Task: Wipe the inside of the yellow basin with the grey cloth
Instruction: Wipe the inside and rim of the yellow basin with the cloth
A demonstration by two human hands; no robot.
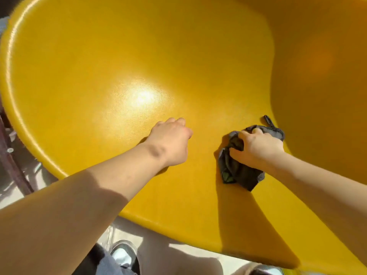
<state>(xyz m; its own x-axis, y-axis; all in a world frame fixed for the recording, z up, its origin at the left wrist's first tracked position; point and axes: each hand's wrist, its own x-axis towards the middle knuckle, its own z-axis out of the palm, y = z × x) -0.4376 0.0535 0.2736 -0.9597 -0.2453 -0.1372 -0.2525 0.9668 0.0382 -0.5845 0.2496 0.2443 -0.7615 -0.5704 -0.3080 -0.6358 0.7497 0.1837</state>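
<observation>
The yellow basin (119, 56) fills most of the head view, a big glossy plastic shell with a bright sun glare near its middle. My right hand (256, 148) presses a crumpled grey cloth (238, 171) against the basin's inner surface at the lower right, fingers closed over it. The cloth bunches out below and above the hand. My left hand (170, 141) rests as a loose fist on the basin's inside, left of the cloth, holding nothing.
The basin's near rim (168, 223) curves across the bottom of the view. Below it lie pale paving and my shoe (124, 255). A dark post (14, 165) stands outside the basin at the left edge.
</observation>
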